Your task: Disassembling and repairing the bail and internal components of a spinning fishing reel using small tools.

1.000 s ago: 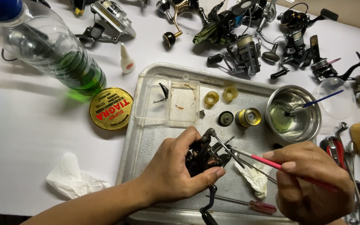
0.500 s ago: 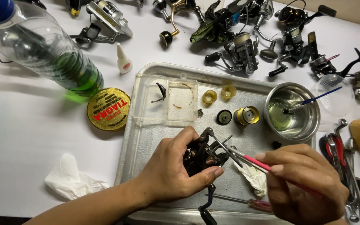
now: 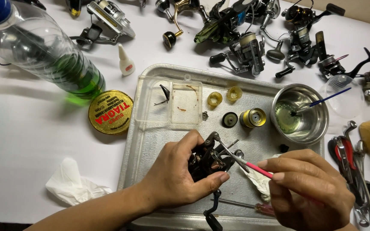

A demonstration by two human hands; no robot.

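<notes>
On a white desk (image 3: 31, 141) crowded with reels, I'm gripping the dark reel body (image 3: 206, 160) in my left hand (image 3: 174, 182) over the metal tray's (image 3: 138, 149) near edge. My right hand (image 3: 309, 188) is pinching a pink-handled tool (image 3: 253, 167), probing the mechanism; steady, careful aim seems needed next.

Reel body (image 3: 208, 160) half behind left hand (image 3: 174, 179)

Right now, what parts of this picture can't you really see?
Head view, the only one:
- The dark metal fishing reel body: its left side is covered by the left hand.
- The thin pink-handled tool: its back end is hidden inside the right hand.
- The clear plastic bottle of green liquid: its top is cut off by the picture's edge.
- The small black bits in the clear plastic box: too small to identify.
</notes>
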